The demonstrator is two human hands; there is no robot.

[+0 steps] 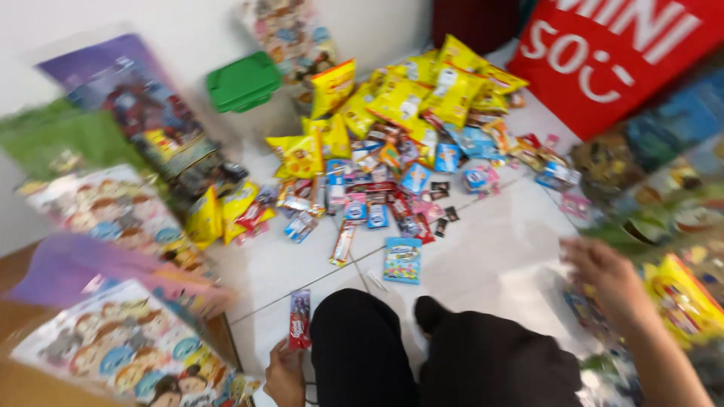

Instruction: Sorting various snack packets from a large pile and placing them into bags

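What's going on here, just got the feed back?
A person sits on the white tiled floor facing a heap of small snack packets, yellow bags at the back. The left hand holds a slim red wrapped bar upright beside the knee. The right hand reaches, fingers spread, over clear plastic bags at the right. A blue candy packet lies alone ahead.
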